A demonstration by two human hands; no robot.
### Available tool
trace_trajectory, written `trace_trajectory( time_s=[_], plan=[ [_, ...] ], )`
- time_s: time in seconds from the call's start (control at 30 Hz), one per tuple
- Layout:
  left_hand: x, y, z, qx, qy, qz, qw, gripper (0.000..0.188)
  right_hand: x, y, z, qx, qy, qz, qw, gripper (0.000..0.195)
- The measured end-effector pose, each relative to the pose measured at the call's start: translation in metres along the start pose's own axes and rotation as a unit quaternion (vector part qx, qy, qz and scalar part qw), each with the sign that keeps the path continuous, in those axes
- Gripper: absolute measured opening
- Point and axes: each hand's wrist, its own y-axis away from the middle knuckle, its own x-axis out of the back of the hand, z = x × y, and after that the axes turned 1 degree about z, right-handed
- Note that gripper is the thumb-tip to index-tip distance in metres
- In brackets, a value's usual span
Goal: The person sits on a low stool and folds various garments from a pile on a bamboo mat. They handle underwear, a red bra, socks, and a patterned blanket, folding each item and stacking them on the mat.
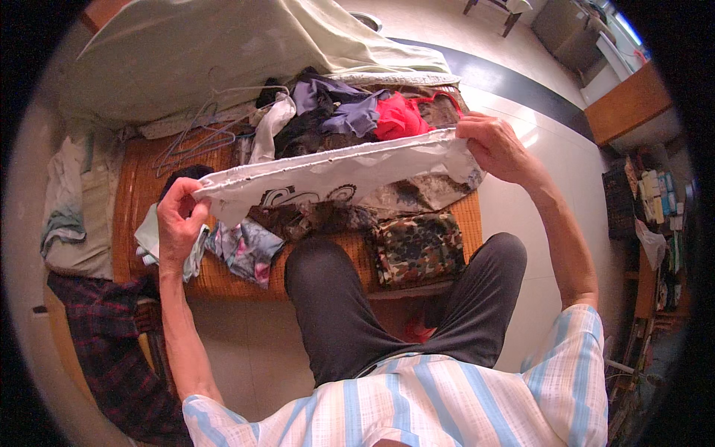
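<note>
A white printed cloth (329, 173) is stretched taut between both hands above a table with a woven mat. My left hand (182, 215) pinches its left end, and my right hand (491, 142) grips the right end, slightly higher in the picture. Part of the cloth looks sheer, with dark curled patterns. Beyond it lie a heap of grey-blue clothing (352, 114), a red garment (397, 116) and dark pieces. Nearer me are a folded camouflage cloth (420, 248), a floral grey cloth (248, 248) and a pale green cloth (192, 262) behind my left wrist.
Wire hangers (206, 137) lie at the table's back left. A pale sheet (195, 61) covers something large behind. Dark plaid fabric (111, 346) hangs at the lower left, and shelves with various items (659, 195) stand at the right.
</note>
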Motion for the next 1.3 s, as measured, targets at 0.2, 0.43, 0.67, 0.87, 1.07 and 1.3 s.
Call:
trace_trajectory(
  time_s=[0.2, 0.43, 0.67, 0.87, 1.07, 1.3],
  plan=[
    [0.018, 0.015, 0.016, -0.035, 0.037, -0.038, 0.998, 0.012, 0.012, 0.000, 0.003, -0.046, -0.096, 0.014, 0.994, 0.017],
    [0.007, -0.001, 0.018, 0.014, -0.216, -0.138, 0.967, 0.012, -0.037, -0.023, 0.044, -0.056, 0.003, 0.113, 0.992, 0.019],
    [-0.005, -0.021, -0.062, 0.054, -0.203, -0.049, 0.976, 0.011, -0.110, -0.065, 0.074, -0.156, -0.026, 0.023, 0.987, 0.008],
    [-0.034, -0.034, -0.090, -0.058, -0.274, 0.014, 0.960, 0.007, -0.146, -0.062, 0.102, -0.121, 0.010, 0.054, 0.991, 0.008],
    [-0.051, 0.074, -0.103, -0.085, -0.318, -0.048, 0.943, 0.017, -0.172, 0.040, 0.072, -0.109, -0.040, -0.106, 0.987, 0.013],
    [-0.097, 0.142, -0.109, 0.008, -0.176, -0.105, 0.979, 0.017, -0.194, 0.052, 0.048, -0.122, -0.106, -0.242, 0.957, 0.039]
  ],
)
